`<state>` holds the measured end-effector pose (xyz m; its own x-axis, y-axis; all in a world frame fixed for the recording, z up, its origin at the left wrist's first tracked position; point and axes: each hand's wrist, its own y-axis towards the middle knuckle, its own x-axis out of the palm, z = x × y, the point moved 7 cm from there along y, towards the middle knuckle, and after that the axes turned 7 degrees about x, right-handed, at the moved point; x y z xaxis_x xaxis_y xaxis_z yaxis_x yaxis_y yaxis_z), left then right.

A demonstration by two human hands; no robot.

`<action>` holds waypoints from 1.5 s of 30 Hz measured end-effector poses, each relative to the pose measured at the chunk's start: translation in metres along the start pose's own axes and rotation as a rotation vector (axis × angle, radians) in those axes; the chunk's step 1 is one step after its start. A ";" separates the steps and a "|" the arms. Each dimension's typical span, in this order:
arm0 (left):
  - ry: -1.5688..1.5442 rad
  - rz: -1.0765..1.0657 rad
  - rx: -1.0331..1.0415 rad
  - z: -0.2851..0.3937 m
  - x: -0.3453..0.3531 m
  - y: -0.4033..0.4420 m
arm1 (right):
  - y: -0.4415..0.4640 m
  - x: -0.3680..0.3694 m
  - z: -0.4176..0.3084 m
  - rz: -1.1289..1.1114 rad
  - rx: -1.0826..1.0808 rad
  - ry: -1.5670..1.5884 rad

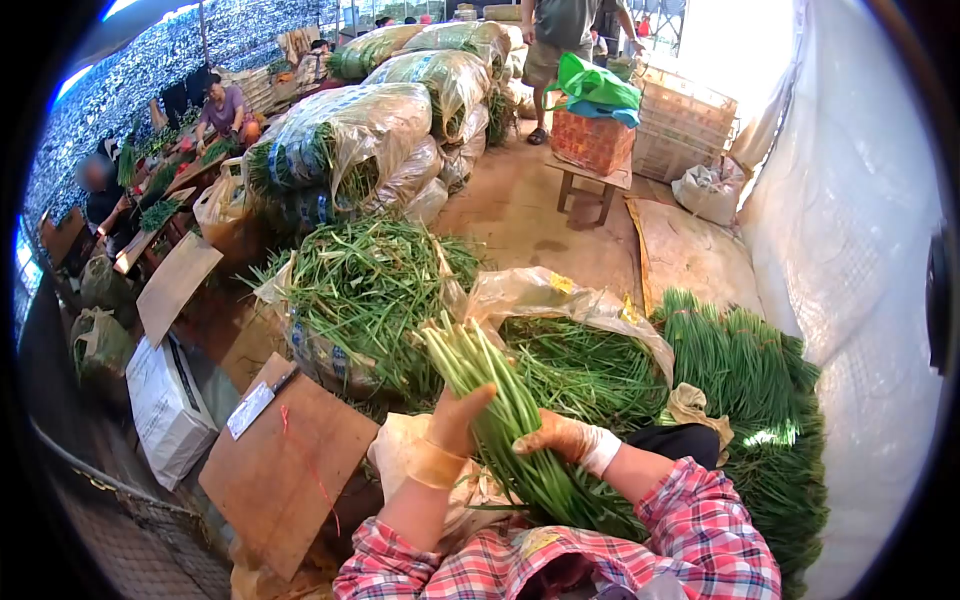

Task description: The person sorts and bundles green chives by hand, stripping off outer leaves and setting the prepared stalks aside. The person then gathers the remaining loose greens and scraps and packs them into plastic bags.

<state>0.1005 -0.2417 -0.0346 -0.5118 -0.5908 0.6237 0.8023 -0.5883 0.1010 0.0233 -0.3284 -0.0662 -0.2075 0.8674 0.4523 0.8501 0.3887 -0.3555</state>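
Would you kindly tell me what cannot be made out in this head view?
In the head view:
- Far side of the left hand: hidden behind the stalk bunch.
- Head of the standing person: cut off by the top edge.
- Inside of the orange crate: covered by the green bag.
- Writing on the white slip: too small to read.
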 end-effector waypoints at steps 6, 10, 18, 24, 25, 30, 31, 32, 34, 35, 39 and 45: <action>-0.348 -0.214 -0.066 -0.018 0.003 0.004 | 0.012 0.006 0.033 -0.135 0.060 0.010; -0.322 -0.068 -0.066 -0.025 0.001 0.000 | 0.002 -0.007 0.028 -0.226 0.157 -0.129; -0.197 -0.159 -0.134 -0.023 0.025 0.008 | 0.008 -0.026 -0.186 0.111 -0.568 -0.721; -0.051 -0.126 -0.163 -0.024 0.026 -0.001 | 0.053 0.021 -0.131 0.112 -0.292 -1.111; -0.028 -0.103 -0.160 -0.018 0.030 -0.006 | 0.053 0.017 -0.128 0.147 -0.308 -1.055; -0.014 -0.115 -0.158 -0.021 0.030 -0.009 | 0.044 0.013 -0.115 0.274 -0.352 -1.177; -0.012 -0.130 -0.160 -0.028 0.022 -0.010 | 0.041 0.014 -0.112 0.312 -0.351 -1.310; 0.007 -0.141 -0.181 -0.037 0.015 -0.011 | 0.044 0.015 -0.104 0.294 -0.317 -1.361; -0.034 -0.106 -0.190 -0.040 0.015 -0.014 | 0.036 0.021 -0.097 0.187 -0.251 -1.282; -0.031 -0.118 -0.187 -0.041 0.014 -0.012 | 0.036 0.024 -0.094 0.095 -0.324 -1.175; 0.071 -0.078 -0.225 -0.051 0.004 0.000 | 0.046 0.021 -0.086 -0.027 -0.382 -0.994; 0.120 -0.113 -0.337 -0.075 -0.015 0.015 | 0.043 0.013 -0.085 0.086 -0.511 -0.850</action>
<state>0.0969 -0.2833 -0.1008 -0.6392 -0.5607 0.5263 0.6033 -0.7901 -0.1090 0.0983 -0.3272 -0.0064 -0.2433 0.8984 -0.3656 0.9434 0.3067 0.1260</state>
